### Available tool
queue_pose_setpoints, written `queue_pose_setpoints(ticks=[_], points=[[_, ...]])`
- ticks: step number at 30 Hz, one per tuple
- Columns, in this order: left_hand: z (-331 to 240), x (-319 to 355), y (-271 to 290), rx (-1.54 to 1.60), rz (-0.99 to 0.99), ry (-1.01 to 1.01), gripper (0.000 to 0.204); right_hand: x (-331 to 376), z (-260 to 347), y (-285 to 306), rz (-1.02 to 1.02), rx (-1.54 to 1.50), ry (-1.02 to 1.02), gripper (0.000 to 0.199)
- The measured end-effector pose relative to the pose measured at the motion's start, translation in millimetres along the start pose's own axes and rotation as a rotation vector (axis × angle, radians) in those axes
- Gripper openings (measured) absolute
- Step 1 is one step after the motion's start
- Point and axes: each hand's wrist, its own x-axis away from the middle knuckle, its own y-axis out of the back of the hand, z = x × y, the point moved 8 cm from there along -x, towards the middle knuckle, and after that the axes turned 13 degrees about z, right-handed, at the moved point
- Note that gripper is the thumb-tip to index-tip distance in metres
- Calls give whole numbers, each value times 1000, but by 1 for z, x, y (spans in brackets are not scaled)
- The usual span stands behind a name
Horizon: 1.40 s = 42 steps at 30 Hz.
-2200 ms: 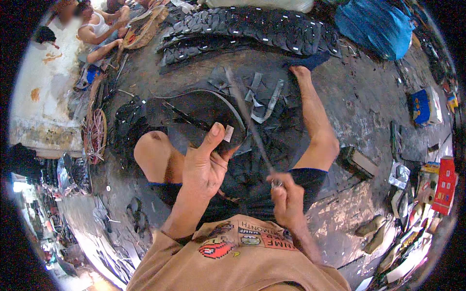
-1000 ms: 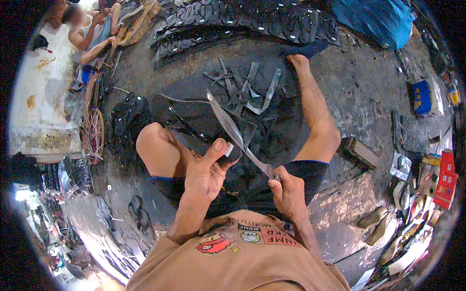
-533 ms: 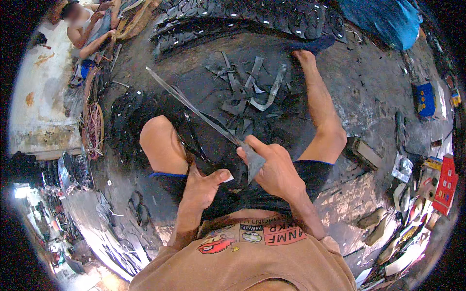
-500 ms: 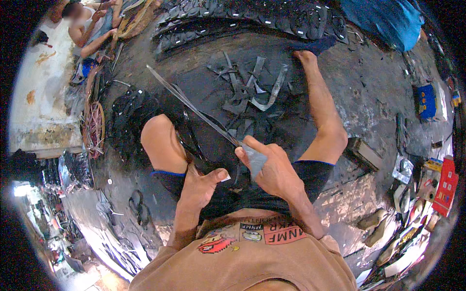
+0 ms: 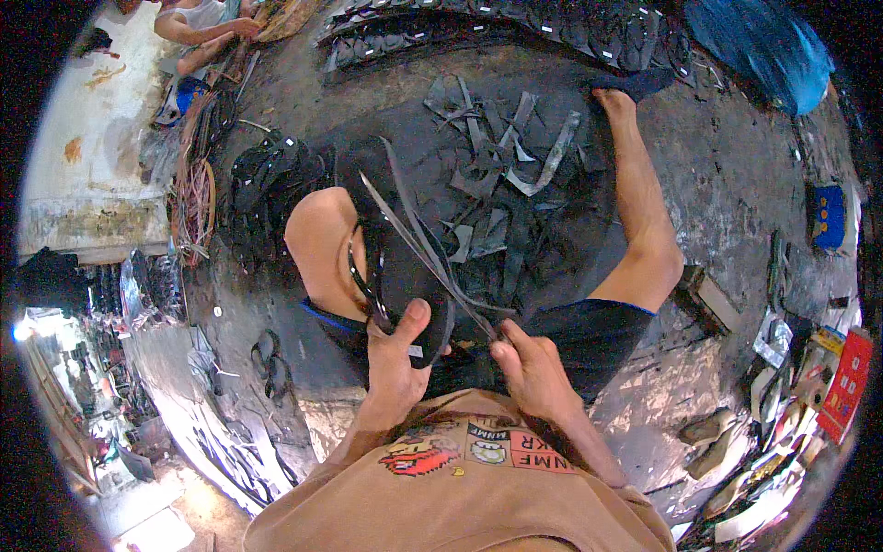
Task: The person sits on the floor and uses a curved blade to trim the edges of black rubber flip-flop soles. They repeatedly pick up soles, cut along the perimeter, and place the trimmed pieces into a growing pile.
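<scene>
In my left hand (image 5: pixel 397 354) is a black sandal (image 5: pixel 372 198), held upright near my left knee with the thumb pressed on the end that bears a small white label. Its glossy dark straps face my left leg. Closed around the lower end of a long thin knife (image 5: pixel 409 230) is my right hand (image 5: pixel 533 368); the blade slants up and left across the sandal's right edge. A narrow black rubber strip (image 5: pixel 397 170) curves along that edge beside the blade. Whether the strip is still joined to the sole I cannot tell.
Black rubber offcuts (image 5: pixel 515 138) lie between my legs. Rows of black sandals (image 5: pixel 497 23) line the far side, and a dark heap (image 5: pixel 271 179) sits beyond my left knee. A block (image 5: pixel 710 299) rests by my right knee. Another person's arm (image 5: pixel 198 37) shows at far left.
The knife has swung more upright and drawn in toward my body, beside the sandal. My right hand has moved down and right. The sandal now faces up more plainly, and the thin strip stands out from its edge.
</scene>
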Motion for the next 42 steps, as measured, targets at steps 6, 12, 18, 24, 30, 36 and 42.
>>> queue_pose_setpoints(ticks=[6,12,18,24,30,36,42], points=[[-10,-1,-11,-42,77,-33,41,-44,16,7,59,-87,22,48],[2,3,3,10,64,34,43,-107,42,24,-36,-159,171,38],[3,4,3,-113,51,39,54,-185,21,52,-259,-575,320,25],[-35,4,-31,-1171,351,-147,67,-155,50,109,-342,-638,311,33],[-87,-44,-57,-475,269,-230,38,-78,85,80,-342,-545,354,26],[-85,-27,-26,-273,246,26,38,32,21,26,-130,-102,152,32],[-68,-24,-21,-177,306,77,43,74,-13,-15,-8,-13,-67,34]])
